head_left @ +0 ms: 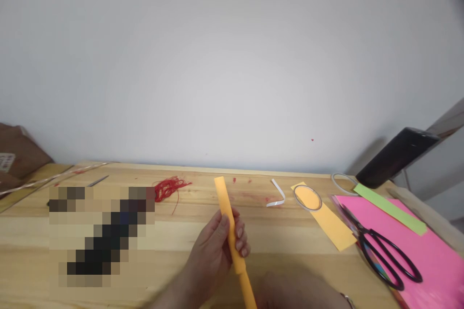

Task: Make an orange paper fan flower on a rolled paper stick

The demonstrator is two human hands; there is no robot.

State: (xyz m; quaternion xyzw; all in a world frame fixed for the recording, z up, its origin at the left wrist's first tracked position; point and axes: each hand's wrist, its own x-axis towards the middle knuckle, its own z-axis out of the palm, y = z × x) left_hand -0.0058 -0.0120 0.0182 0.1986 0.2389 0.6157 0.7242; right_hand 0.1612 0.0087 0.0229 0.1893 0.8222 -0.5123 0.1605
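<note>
My left hand point(217, 241) is closed around a long, narrow orange paper strip point(225, 203), thumb on its front and fingers wrapped behind. The strip stands slanted, its top end leaning left. A step shows in it below my fingers, and from there the paper runs down out of the picture. My right hand point(290, 289) is low at the bottom edge, close to the strip's lower part. It is smeared and cut off, so its fingers cannot be made out.
Red thread point(168, 189) lies tangled at left, beside a pixelated dark object point(105, 241). A bent white strip point(281, 199), a hoop point(294, 198) over orange paper point(333, 229), black-handled scissors point(364, 231), pink paper point(435, 260), a green strip point(391, 210) and a black cylinder point(398, 157) lie right.
</note>
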